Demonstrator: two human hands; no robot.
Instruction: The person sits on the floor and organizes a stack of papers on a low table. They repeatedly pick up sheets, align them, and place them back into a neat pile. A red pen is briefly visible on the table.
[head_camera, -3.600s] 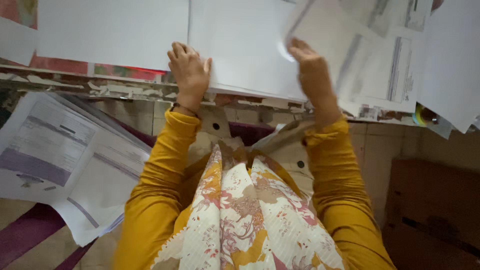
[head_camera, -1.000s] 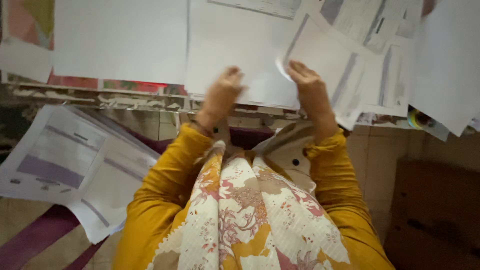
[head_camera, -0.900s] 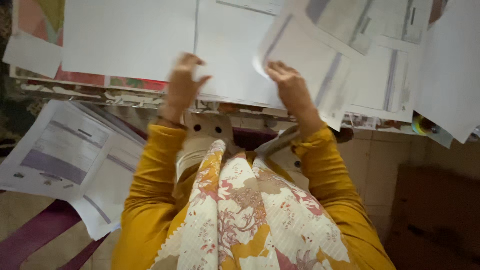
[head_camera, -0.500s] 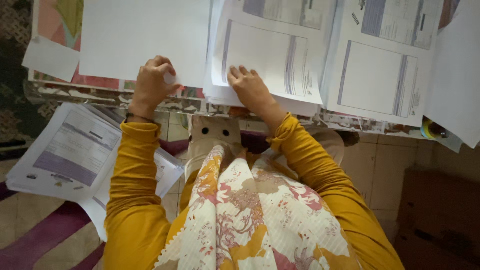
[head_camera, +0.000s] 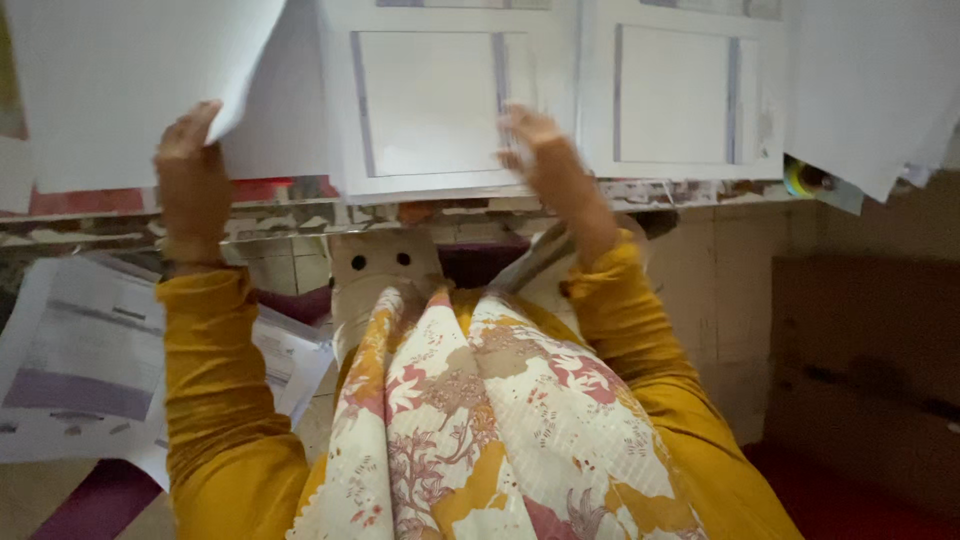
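Lifting since half a second ago, left hand (head_camera: 192, 180) pinches a blank white paper sheet (head_camera: 120, 80); right hand (head_camera: 545, 155), fingers spread, presses a printed white form (head_camera: 430, 100).

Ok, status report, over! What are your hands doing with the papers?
Left hand lifting blank white paper sheet by its corner. Right hand flat on white printed form. Nothing blocking.

Bright paper above, dim warm shade below, soft focus all through.

The white sheets (head_camera: 440, 100) on the worktop (head_camera: 110, 220) are near blown out, their print washed pale. Below its edge the floor and the brown box (head_camera: 870, 370) sink into murky shadow. The right hand (head_camera: 545, 160) smears with motion blur; the left hand (head_camera: 192, 185) is sharper. The yellow sleeves (head_camera: 215, 400) look grainy and dull.
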